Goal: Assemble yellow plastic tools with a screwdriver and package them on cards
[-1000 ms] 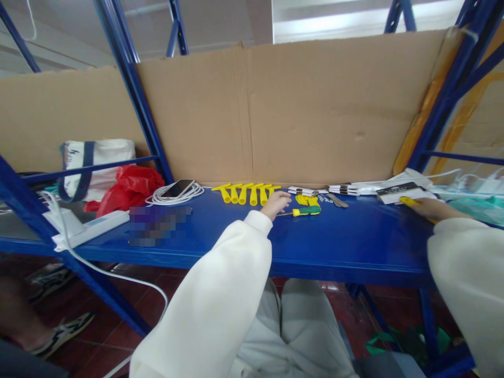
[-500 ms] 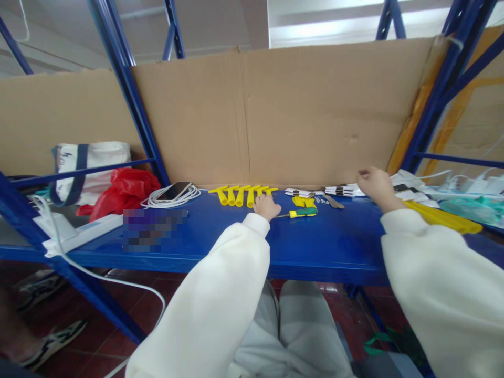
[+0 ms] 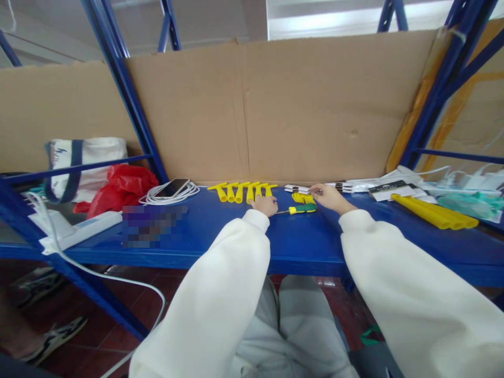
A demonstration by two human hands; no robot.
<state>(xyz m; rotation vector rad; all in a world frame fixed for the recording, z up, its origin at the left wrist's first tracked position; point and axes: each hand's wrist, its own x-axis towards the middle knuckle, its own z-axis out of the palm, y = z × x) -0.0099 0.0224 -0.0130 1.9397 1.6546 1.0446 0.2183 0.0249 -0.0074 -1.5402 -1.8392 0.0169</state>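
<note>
Several yellow T-shaped plastic pieces [image 3: 239, 192] stand in a row at the back of the blue shelf. My left hand [image 3: 265, 205] lies at the right end of this row, fingers apart against the nearest pieces; its fingertips are partly hidden. Just right of it lies a screwdriver [image 3: 303, 209] with a green and yellow handle, its shaft pointing at that hand. My right hand [image 3: 329, 197] is behind the screwdriver with thumb and fingers pinched together; what they hold is too small to make out. Small yellow parts [image 3: 302, 198] lie by its fingertips, with black-and-white packets [image 3: 296, 189] behind.
Long yellow tubes [image 3: 437, 211] and a black-and-white card [image 3: 389, 190] lie at the right. A phone [image 3: 173, 187] rests on a coiled white cable [image 3: 192, 190] at the left, near a white power strip [image 3: 92, 229] and red bag [image 3: 128, 185]. A cardboard panel [image 3: 307, 110] closes the back.
My right hand has moved left from above the right-hand packets to the small yellow parts, uncovering the card and the long yellow tubes. My left hand has stayed by the yellow row.
</note>
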